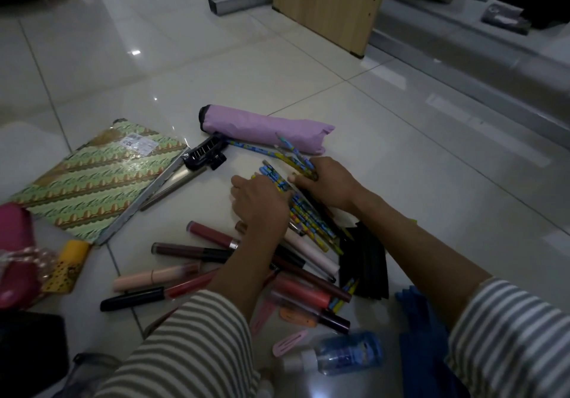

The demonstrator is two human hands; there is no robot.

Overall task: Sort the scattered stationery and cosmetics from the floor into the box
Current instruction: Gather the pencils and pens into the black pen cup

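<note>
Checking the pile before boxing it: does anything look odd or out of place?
The folded lilac umbrella lies beyond the pencils: neither stationery nor cosmetic. The green notebook has a ragged top corner.

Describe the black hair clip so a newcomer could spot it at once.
Start at the large green patterned notebook. At its upper right corner, just below the lilac folded umbrella, lies the hair clip: the only black, toothed thing there.
</note>
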